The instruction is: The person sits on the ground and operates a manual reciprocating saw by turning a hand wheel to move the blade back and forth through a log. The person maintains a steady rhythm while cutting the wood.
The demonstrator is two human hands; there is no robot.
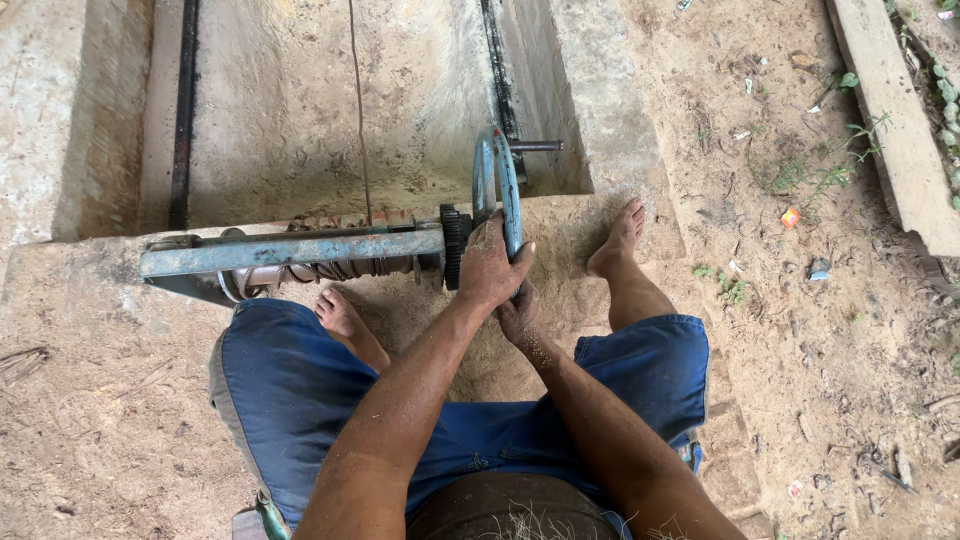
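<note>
A blue metal crank wheel [497, 170] stands upright at the right end of a hand winch [300, 250] with a blue frame bar and a drum wound with rope. My left hand [490, 268] grips the wheel's near rim from above. My right hand [520, 318] holds the rim just below it, fingers curled around. A black gear [455, 245] sits beside the wheel. A thin cable [357, 110] runs from the drum away down the sandy pit. A short handle bar [535, 146] sticks out of the wheel to the right.
A concrete-walled pit [300, 110] with two dark rails lies beyond the winch. My bare feet [618, 238] rest on sawdust-covered ground on either side of the wheel. A wooden plank [895, 120] lies at the far right, with small weeds and litter around.
</note>
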